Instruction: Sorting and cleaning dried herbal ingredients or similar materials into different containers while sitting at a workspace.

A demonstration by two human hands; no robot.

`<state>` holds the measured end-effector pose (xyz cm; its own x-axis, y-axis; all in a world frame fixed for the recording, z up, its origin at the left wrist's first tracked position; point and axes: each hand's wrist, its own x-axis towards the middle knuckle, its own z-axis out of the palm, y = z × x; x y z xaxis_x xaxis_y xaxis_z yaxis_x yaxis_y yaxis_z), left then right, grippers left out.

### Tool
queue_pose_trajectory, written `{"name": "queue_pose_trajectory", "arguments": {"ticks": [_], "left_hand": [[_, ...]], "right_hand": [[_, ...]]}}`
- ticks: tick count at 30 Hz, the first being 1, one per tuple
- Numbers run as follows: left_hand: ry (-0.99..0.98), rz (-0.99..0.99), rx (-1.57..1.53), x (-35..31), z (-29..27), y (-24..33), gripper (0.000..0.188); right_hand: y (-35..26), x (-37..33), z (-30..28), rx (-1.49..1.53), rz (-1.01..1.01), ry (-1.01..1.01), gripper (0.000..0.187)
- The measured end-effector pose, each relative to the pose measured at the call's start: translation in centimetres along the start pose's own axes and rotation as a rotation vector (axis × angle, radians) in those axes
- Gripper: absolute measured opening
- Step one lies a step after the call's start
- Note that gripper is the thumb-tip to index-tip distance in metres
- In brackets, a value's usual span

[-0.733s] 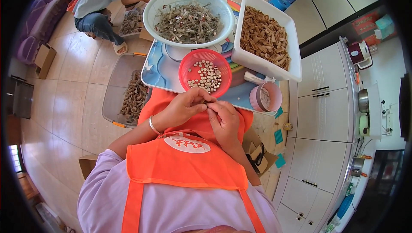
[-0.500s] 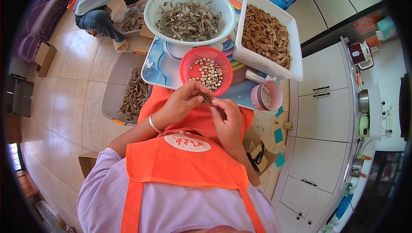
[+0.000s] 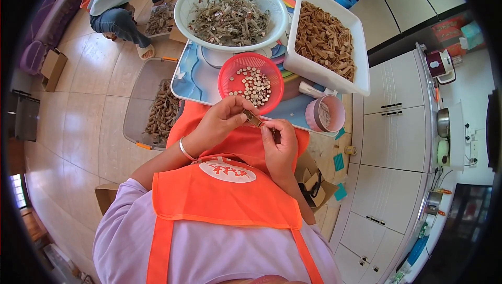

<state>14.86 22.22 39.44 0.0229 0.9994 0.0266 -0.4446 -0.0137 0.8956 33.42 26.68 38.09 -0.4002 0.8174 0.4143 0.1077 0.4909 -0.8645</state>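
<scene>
My left hand pinches a small brown casing, long and hollow-looking, between thumb and fingers. At its near right end are the closed fingertips of my right hand. A dark piece shows within the curl of my right fingers; its kind is hard to make out. Just beyond both hands sits a red plastic basket with many small round metallic discs inside. Farther back stands a pale green colander heaped with thin greyish strips.
On the right of the patterned table a white bin holds brown casings like mine. A pink cup stands near the table's right edge. Left of it, on the floor, is a grey crate of brown pieces. A person squats far left.
The brown casing has turned slightly, so its hollow side shows more. My right fingertips have shifted a little along its end. The view has moved slightly.
</scene>
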Motion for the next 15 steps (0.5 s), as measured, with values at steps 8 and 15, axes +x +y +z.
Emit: {"name": "queue_pose_trajectory", "arguments": {"ticks": [8,15], "left_hand": [[-0.006,0.001,0.045,-0.3,-0.5,-0.1,0.022],[0.063,-0.040,-0.138,-0.6,-1.0,-0.7,0.021]], "right_hand": [[-0.7,0.4,0.1,-0.010,0.022,0.017,0.012],[0.1,0.3,0.6,-0.187,-0.248,-0.121,0.028]]}}
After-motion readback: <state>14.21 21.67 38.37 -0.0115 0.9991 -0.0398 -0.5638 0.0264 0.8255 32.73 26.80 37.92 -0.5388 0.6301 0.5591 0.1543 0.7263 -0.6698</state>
